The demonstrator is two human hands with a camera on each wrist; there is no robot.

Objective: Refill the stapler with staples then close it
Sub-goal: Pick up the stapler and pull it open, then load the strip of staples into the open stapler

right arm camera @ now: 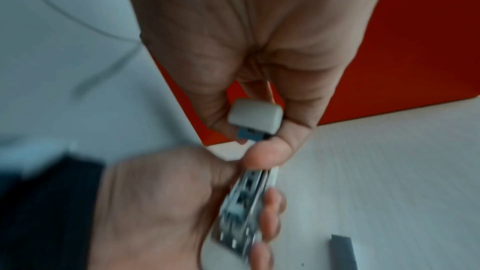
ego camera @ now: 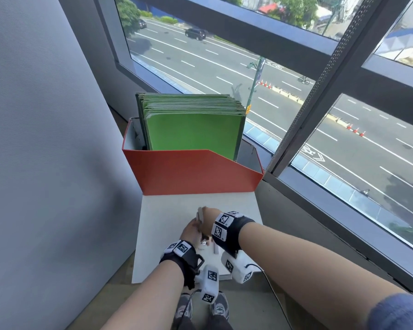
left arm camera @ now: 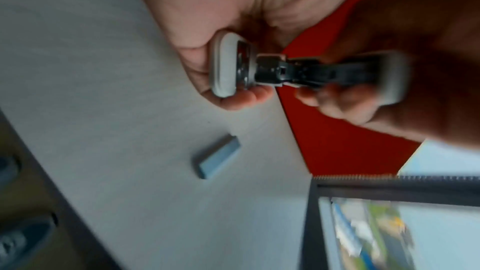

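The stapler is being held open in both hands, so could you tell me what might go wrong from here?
1. The stapler is off the table, its halves split between the left hand and right hand; it could slip or snap shut on fingers.
2. With both hands busy, the staple strip still lies on the table; freeing a hand may let the stapler swing closed.

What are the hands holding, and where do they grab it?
The stapler, swung open. The left hand grips its base; the right hand pinches the end of the top part. The staples lie untouched on the table.
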